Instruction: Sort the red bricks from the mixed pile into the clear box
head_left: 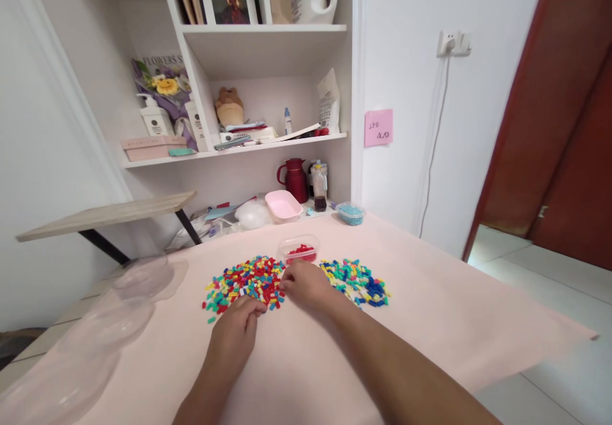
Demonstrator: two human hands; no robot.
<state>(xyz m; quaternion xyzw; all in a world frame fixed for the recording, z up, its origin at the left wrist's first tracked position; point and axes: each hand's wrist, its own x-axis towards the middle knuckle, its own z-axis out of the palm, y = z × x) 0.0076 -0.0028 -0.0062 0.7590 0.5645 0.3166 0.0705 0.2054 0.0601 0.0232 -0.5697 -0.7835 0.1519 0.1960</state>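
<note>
A loose pile of small plastic pieces in mixed colours (248, 278) lies on the pink tablecloth. At its near edge rests my left hand (236, 326), closed, with curled fingers touching the pieces. My right hand (308, 285) is at the pile's right edge, its fingers pinched together; what they hold, if anything, is hidden. Just behind it stands a clear plastic container (299, 244) with small red pieces (302, 253) inside. To the right of my right hand is a second pile (356, 280), mostly green, blue, yellow and white, partly covered by that hand.
Several clear plastic tubs (102, 323) line the table's left side. A tub of light-blue pieces (350, 213) stands at the back right. Behind are a pink tray (284, 206), a red jug (295, 180) and a bottle of dark liquid (319, 189). A small wooden shelf (109, 213) stands back left.
</note>
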